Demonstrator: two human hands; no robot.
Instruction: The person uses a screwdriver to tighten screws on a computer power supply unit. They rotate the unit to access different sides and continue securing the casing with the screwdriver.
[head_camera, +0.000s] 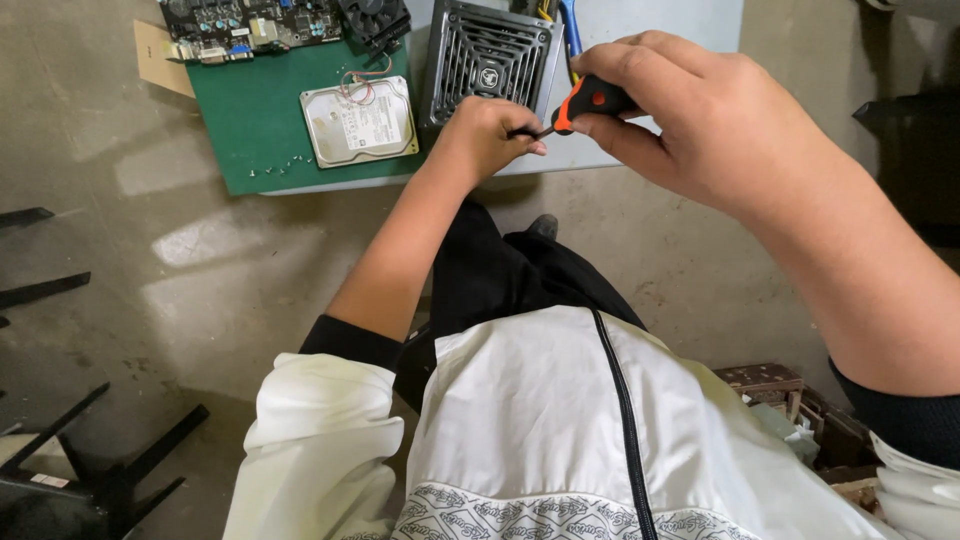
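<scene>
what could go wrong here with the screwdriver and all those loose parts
The left hand pinches the tip end of the screwdriver that the right hand holds, so a slip could jab a finger. The tiny screws lie loose near the edge of the green mat and could roll to the floor. The hard drive lies bare beside them, exposed to knocks.

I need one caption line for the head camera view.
Right hand holds an orange-handled screwdriver; left hand pinches its tip.
</scene>
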